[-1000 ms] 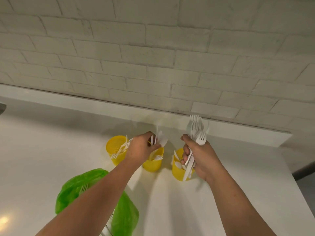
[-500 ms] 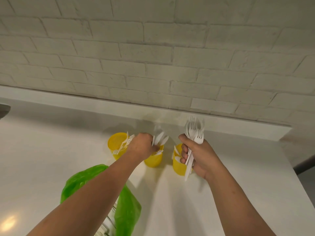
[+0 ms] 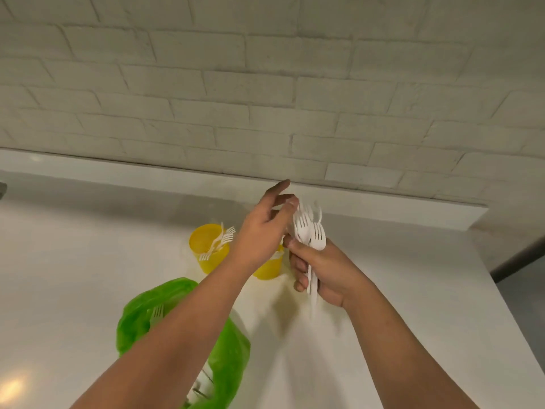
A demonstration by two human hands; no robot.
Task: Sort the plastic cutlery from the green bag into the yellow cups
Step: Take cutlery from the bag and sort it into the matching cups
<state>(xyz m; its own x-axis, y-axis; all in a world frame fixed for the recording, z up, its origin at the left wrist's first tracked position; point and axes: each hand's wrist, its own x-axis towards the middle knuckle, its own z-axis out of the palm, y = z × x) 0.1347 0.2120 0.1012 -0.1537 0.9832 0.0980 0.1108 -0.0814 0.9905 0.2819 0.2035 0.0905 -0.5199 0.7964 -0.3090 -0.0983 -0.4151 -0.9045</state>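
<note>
Forks (image 3: 309, 236) stood upright, tines up, gripped by the right hand (image 3: 327, 270); the left hand (image 3: 259, 231) touched their tips from the left, fingers (image 3: 276, 189) loosely spread, pinch unclear.

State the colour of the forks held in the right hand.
The forks are white; head view.

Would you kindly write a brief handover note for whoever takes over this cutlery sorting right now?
Left hand: open, fingers reaching to the tops of the bundle.
Right hand: grips a bundle of white cutlery, forks showing.
Left yellow cup holds forks; a second yellow cup is half hidden behind the left hand.
Green bag lies on the counter, near side, cutlery inside.
Done: some forks in a cup.
Left: the bundle and the bag's contents.
</note>
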